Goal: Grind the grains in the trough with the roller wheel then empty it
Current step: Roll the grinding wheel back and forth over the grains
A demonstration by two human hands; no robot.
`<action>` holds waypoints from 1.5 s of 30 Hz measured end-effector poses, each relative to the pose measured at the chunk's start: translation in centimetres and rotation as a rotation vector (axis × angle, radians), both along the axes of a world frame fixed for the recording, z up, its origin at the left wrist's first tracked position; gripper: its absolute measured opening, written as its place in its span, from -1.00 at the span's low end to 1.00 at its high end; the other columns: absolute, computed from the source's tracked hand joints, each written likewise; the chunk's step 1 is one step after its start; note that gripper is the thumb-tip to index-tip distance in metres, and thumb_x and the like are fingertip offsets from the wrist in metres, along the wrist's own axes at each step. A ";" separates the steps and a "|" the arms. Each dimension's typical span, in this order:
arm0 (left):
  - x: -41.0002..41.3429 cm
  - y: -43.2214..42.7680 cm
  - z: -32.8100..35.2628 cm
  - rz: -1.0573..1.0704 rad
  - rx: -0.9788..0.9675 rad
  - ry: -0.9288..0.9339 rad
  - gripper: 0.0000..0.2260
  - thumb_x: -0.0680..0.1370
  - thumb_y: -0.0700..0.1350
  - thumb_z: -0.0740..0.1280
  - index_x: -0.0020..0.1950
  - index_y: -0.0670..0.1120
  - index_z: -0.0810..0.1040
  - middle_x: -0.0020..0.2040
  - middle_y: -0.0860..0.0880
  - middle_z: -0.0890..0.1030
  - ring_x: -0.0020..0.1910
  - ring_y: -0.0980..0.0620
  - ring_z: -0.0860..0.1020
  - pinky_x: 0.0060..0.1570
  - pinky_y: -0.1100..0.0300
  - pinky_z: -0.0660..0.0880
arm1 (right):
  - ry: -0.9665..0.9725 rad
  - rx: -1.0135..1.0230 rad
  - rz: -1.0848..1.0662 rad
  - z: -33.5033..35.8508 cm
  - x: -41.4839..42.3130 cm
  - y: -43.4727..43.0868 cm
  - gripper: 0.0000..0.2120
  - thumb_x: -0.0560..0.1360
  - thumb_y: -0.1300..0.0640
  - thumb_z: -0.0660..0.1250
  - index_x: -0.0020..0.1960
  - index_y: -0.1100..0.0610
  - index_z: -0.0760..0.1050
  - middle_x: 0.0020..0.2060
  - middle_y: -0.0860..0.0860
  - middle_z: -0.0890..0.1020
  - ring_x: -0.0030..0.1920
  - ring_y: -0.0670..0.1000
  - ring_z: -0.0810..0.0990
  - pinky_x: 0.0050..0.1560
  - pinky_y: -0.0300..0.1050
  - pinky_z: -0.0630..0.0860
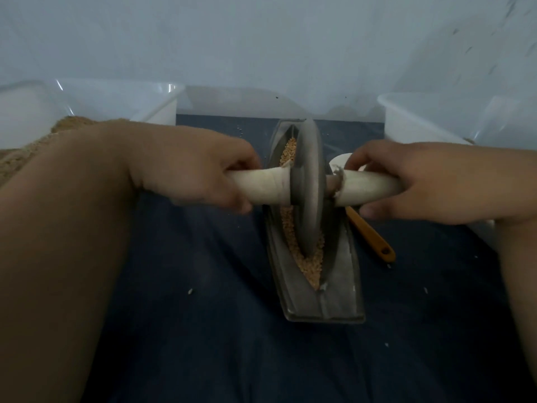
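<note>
A grey metal boat-shaped trough lies lengthwise on the dark cloth, with tan grains along its groove. The grey roller wheel stands upright in the groove near the middle. A pale handle sticks out on each side of the wheel. My left hand is wrapped around the left handle. My right hand is wrapped around the right handle. The wheel hides part of the grains.
A clear bin at the back left holds a heap of tan ground material. A white bin stands at the back right. A spoon with an orange handle lies right of the trough. A few loose grains dot the cloth.
</note>
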State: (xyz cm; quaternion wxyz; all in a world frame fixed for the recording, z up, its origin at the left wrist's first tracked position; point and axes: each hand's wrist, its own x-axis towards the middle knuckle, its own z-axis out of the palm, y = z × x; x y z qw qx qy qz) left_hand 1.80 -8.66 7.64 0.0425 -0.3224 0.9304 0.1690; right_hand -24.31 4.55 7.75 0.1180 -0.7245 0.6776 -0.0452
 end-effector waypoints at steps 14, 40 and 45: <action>-4.8 -3.3 -6.1 0.322 -0.809 0.357 -0.49 0.64 0.06 0.12 0.57 -0.03 0.14 0.51 -0.04 0.27 0.54 -0.09 0.06 0.50 -0.13 -0.17 | 0.304 -0.725 -0.299 -7.5 -2.0 -8.1 -0.61 0.54 0.06 0.30 0.34 0.10 0.40 0.15 0.14 0.55 0.17 0.20 0.46 0.28 0.09 0.23; -4.9 -3.2 -5.7 0.396 -0.737 0.301 -0.43 0.62 -0.16 0.18 0.58 -0.17 0.03 0.58 -0.13 0.07 0.56 -0.14 -0.10 0.50 -0.13 -0.23 | 0.201 -0.634 -0.328 -6.6 -1.0 -7.0 -0.21 0.45 0.38 0.18 0.59 0.07 -0.05 0.57 0.13 0.00 0.56 0.15 -0.09 0.50 0.04 -0.22; -4.1 -3.6 -6.4 0.401 -0.593 0.176 -0.24 0.57 -0.09 0.28 0.57 -0.20 -0.16 0.59 -0.19 -0.04 0.56 -0.17 -0.12 0.51 -0.07 -0.17 | 0.392 -0.738 -0.258 -6.8 -0.2 -6.9 -0.20 0.49 0.19 0.25 0.59 0.13 -0.12 0.57 0.11 0.00 0.56 0.14 -0.11 0.51 0.13 -0.22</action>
